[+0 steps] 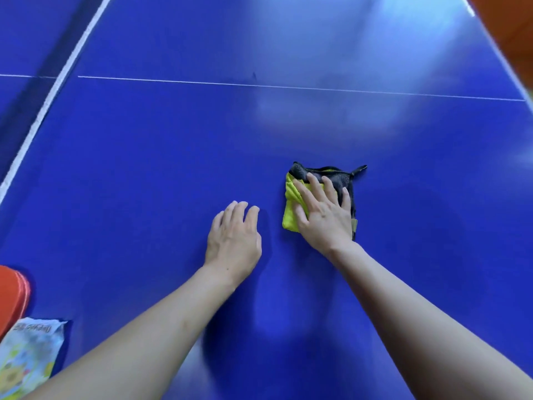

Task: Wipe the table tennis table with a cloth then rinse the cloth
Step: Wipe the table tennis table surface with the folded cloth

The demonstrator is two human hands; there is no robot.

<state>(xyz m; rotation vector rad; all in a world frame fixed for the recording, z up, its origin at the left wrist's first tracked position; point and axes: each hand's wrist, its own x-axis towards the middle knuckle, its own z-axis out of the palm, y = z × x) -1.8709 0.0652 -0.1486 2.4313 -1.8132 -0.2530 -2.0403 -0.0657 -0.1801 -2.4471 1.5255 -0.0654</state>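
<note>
cloth: a folded yellow and dark grey cloth (291,210) lies flat on the blue table tennis table (144,174), right of centre and nearer the person than the thin white centre line (288,87).
right hand: the right hand (323,210) lies palm down on top of the cloth, fingers spread and fairly straight, pressing it to the surface rather than gripping it (a flat palm likely spreads the pressure for wiping).
left hand: the left hand (233,238) rests on the bare table just beside the cloth, fingers relaxed and holding nothing; it seems placed there to brace the body while leaning over.
stage: judged to be the wiping step; the rinse is not yet done.
surface: pale sheen shows farther up the table; whether it is wet or only reflected light, i cannot tell.
other things: a printed packet (28,356) and an orange object (13,295) sit at the lower left, well apart from the cloth.
</note>
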